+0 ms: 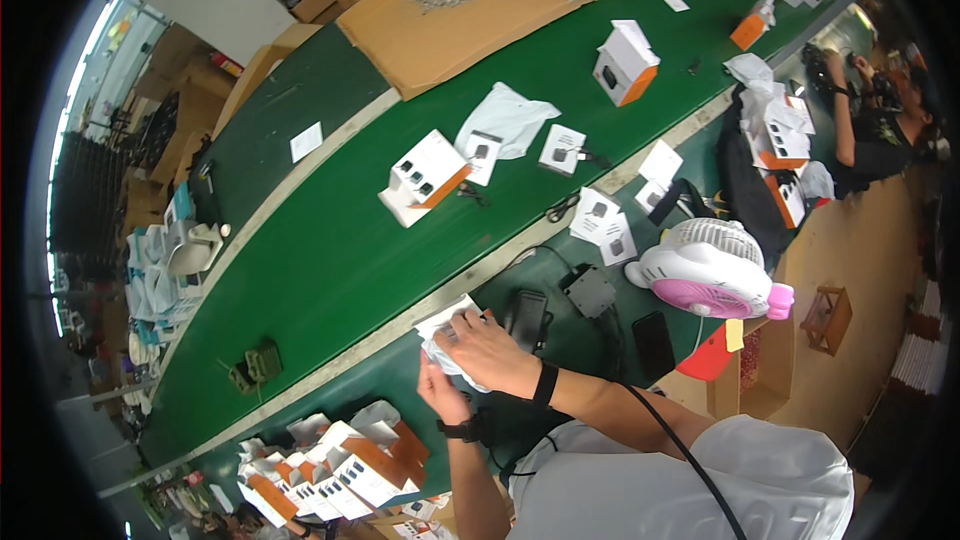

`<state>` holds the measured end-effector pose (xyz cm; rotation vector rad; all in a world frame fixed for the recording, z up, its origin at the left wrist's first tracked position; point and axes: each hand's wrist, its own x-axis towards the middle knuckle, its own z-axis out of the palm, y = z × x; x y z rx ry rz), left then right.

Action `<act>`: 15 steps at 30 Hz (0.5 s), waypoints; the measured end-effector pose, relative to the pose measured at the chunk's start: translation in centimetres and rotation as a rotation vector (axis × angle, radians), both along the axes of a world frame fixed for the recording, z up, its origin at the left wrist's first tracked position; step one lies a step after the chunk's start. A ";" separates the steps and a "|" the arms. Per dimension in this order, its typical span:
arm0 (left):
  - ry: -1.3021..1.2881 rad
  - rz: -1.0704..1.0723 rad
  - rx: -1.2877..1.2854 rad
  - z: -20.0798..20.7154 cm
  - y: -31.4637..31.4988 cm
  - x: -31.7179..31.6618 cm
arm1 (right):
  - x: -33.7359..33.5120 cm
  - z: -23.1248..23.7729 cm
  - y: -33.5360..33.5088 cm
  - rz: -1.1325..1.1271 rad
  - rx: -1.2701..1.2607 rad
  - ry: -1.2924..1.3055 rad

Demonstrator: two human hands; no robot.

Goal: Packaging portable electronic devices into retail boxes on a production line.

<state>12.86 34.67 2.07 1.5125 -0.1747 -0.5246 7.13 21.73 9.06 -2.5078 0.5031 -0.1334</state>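
Observation:
Both my hands are together at the near edge of the green belt, on a crumpled white piece [455,345] that looks like a thin bag or an opened carton; its kind is partly covered by my fingers. My right hand [490,352] lies over the top of it with bent fingers. From below, my left hand [442,392] grips its lower edge between thumb and fingers. Just right of them are a black adapter-like block [527,320] and a dark square device [590,292] with a cable. Several white-and-orange boxes [375,465] stand at my left.
On the green belt [330,290] are an open white-and-orange box [425,177], a white plastic bag [508,122], leaflets [562,148] and a camouflage-coloured device [256,367]. A white-and-pink fan [708,275] and a phone [653,345] are to the right. Another person [875,135] works at far right.

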 end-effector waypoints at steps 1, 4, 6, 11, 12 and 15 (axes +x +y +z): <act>-0.050 -0.009 0.036 1.1 -0.3 -0.1 | 0.3 0.2 0.6 0.004 -0.041 -0.069; 0.095 0.021 0.014 0.0 0.2 0.6 | 1.2 1.8 0.5 0.180 -0.016 0.027; 0.142 0.056 0.035 -1.0 0.6 2.0 | 3.3 6.2 -3.1 0.068 0.434 0.117; -0.470 0.171 0.432 -2.0 -0.6 4.7 | 11.2 4.3 -15.6 -0.884 0.674 -0.975; -0.433 0.226 0.377 -1.9 -1.1 6.4 | 11.1 2.5 -19.4 -1.013 0.451 -0.853; -0.140 0.416 0.311 -0.5 -1.2 13.5 | 9.5 -5.6 -27.3 -1.071 0.041 -0.463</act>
